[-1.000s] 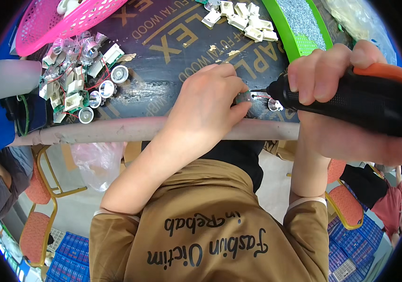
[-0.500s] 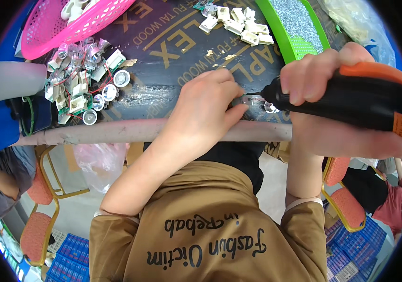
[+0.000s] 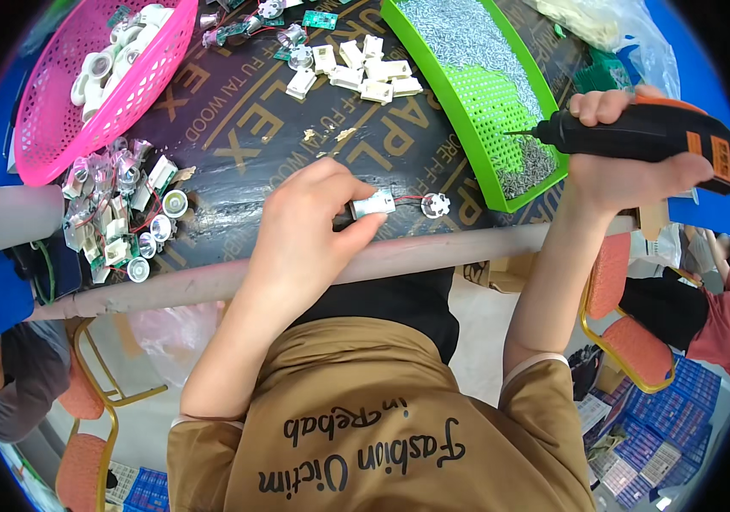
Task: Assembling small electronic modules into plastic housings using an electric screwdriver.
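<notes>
Right hand point(image 3: 617, 166), wrapped round electric screwdriver point(image 3: 638, 135), swung off white module point(image 3: 373, 205) to two o'clock, bit point(image 3: 520, 132) over green tray point(image 3: 480, 102); left hand point(image 3: 309, 222) pinches module, driving seemingly paused.

The left arm point(image 3: 241, 328) reaches up and to the right. The left hand point(image 3: 309, 218) has its back up, with fingers bent and thumb pinching. The right arm point(image 3: 544, 286) slants the same way. The right hand point(image 3: 608, 175) grips tight, its thumb pointing right, well apart from the left.
</notes>
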Available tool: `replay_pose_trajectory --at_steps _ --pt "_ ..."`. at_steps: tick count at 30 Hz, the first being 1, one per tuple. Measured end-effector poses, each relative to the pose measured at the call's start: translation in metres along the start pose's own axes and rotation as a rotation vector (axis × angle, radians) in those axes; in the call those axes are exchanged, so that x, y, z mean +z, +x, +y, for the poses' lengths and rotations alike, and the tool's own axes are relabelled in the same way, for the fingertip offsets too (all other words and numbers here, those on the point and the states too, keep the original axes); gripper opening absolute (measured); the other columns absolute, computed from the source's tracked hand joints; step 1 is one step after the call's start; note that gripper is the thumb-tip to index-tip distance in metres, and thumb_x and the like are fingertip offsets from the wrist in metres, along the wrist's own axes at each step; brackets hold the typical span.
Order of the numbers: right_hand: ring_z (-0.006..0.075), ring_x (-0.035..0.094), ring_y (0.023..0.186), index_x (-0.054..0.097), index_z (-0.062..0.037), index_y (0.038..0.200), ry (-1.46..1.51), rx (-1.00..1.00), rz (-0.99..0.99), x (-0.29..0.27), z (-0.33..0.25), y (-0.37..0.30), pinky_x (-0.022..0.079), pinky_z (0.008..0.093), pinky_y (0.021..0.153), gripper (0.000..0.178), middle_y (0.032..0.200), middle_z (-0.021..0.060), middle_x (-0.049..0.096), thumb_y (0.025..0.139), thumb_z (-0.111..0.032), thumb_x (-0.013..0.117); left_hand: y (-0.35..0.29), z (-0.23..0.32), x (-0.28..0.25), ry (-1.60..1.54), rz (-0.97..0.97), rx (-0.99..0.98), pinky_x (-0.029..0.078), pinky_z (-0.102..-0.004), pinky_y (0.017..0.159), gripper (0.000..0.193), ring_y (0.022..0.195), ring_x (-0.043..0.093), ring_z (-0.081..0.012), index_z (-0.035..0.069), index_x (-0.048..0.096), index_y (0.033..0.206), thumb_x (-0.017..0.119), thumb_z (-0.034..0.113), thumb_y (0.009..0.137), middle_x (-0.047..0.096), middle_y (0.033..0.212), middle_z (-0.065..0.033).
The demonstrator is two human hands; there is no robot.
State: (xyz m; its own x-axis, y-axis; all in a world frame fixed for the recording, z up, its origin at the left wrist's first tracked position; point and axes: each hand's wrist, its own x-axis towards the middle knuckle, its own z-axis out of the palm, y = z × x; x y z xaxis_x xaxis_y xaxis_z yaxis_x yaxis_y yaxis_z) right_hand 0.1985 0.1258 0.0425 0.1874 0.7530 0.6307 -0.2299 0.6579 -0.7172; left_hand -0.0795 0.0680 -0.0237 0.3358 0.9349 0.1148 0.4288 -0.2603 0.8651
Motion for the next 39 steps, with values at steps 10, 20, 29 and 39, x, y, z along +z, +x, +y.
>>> replay_pose_trajectory --at_steps 10,20,29,39 --pt "0.0219 0.056 0.050 0.057 -0.0031 0.094 -0.009 0.018 0.050 -0.001 0.012 -0.005 0.048 0.0329 0.050 0.093 0.059 0.0112 0.058 0.077 -0.091 0.030 0.000 0.004 -0.003 0.002 -0.012 -0.025 0.051 -0.0340 0.063 0.018 0.072 0.063 -0.0247 -0.001 0.069 0.088 0.076 0.007 0.073 0.061 0.082 -0.0091" --pt "0.0216 0.057 0.050 0.056 -0.0046 0.093 -0.027 0.005 0.099 -0.004 0.016 -0.004 0.048 0.0324 0.049 0.090 0.061 0.0106 0.057 0.076 -0.090 0.033 -0.001 0.003 -0.002 0.017 -0.004 -0.004 0.051 -0.0348 0.064 0.018 0.072 0.063 -0.0254 -0.001 0.069 0.087 0.076 0.007 0.073 0.061 0.082 -0.0096" --pt "0.0218 0.050 0.060 0.060 -0.0028 0.107 0.077 0.067 -0.110 -0.012 -0.007 0.002 0.040 0.0381 0.061 0.102 0.069 0.0115 0.057 0.072 -0.094 0.032 -0.002 -0.005 0.002 0.003 0.019 0.046 0.046 -0.0282 0.060 0.019 0.067 0.056 -0.0158 0.000 0.068 0.090 0.076 0.006 0.074 0.061 0.084 -0.0056" --pt "0.0115 0.044 0.057 0.054 -0.0098 0.116 0.268 0.159 -0.445 0.083 -0.025 -0.040 0.033 0.0290 0.057 0.084 0.070 -0.0006 0.048 0.071 -0.081 0.058 -0.003 -0.010 0.005 0.025 0.047 0.125 0.049 -0.0317 0.062 0.023 0.069 0.060 -0.0221 0.002 0.067 0.094 0.075 0.007 0.074 0.060 0.085 -0.0076"
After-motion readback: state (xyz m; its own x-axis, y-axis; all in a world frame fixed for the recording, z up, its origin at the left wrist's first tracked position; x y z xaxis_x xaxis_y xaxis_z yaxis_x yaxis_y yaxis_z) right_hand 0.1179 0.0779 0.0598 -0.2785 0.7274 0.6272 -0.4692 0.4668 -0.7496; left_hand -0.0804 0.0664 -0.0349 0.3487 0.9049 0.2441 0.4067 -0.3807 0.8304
